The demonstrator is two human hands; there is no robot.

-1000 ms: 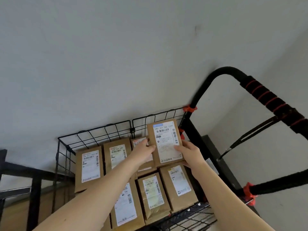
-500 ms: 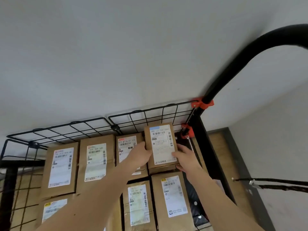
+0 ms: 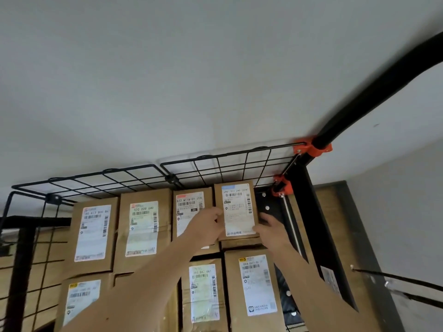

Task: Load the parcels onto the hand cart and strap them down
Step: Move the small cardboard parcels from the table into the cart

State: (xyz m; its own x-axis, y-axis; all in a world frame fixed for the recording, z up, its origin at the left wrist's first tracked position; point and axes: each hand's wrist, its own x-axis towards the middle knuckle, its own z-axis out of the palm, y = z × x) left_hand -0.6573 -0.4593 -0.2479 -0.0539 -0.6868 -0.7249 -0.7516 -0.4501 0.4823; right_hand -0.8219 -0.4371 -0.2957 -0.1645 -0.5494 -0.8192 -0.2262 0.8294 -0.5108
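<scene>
A small brown parcel (image 3: 236,200) with a white label sits at the far right corner of the cart's wire basket (image 3: 215,164). My left hand (image 3: 206,227) grips its left edge and my right hand (image 3: 271,230) grips its lower right edge. The parcel lies on top of another box, level with a back row of three labelled parcels (image 3: 143,226). More parcels (image 3: 254,291) fill the front row beneath my forearms.
The cart's black padded handle (image 3: 374,97) rises at the right from an orange clamp (image 3: 311,147). A black strap (image 3: 402,281) hangs at the right edge. A pale wall stands behind the basket. Wooden floor and a dark skirting board (image 3: 359,224) show at the right.
Both hands carried the parcel down and back into the far right corner of the basket. The camera moved closer and lower over the cart.
</scene>
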